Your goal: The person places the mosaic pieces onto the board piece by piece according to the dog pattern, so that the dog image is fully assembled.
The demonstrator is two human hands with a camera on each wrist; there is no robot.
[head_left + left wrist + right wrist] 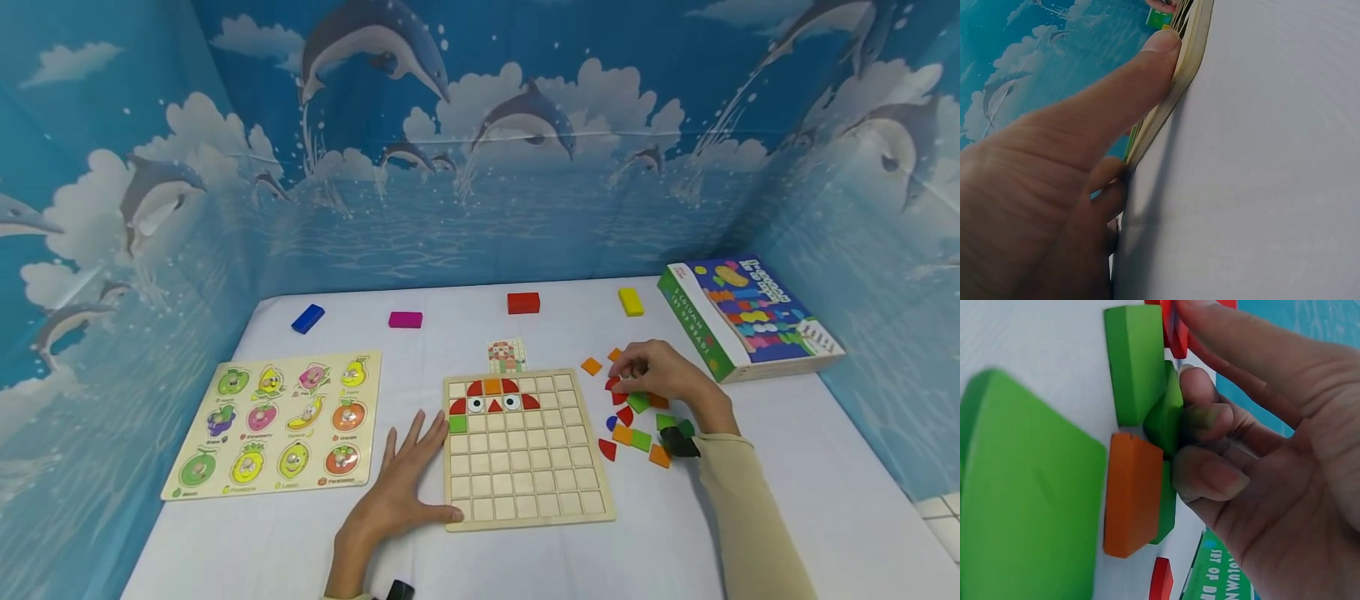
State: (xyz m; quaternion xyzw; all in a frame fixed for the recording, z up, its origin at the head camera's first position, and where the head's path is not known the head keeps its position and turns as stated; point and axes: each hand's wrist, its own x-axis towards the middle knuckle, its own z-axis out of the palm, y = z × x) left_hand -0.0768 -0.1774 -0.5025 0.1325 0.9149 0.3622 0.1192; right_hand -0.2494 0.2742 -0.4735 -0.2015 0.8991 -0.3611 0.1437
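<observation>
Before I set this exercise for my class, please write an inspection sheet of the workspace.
Surface: white tablecloth.
Job's things: pale wooden square grid board, few cells filled; small printed pattern card by its far edge; loose flat red, green, orange and blue pieces to its right.
Clutter: pale fruit-picture board, left; rectangular blue block, magenta block, red block and yellow block, far side; blue-and-green printed box, far right.
Grippers: bare left hand, thumb on the grid board's near left corner; bare right hand appears to pinch a flat red piece.
Cables: nothing seen.
Surroundings: blue dolphin-print fabric backdrop.
</observation>
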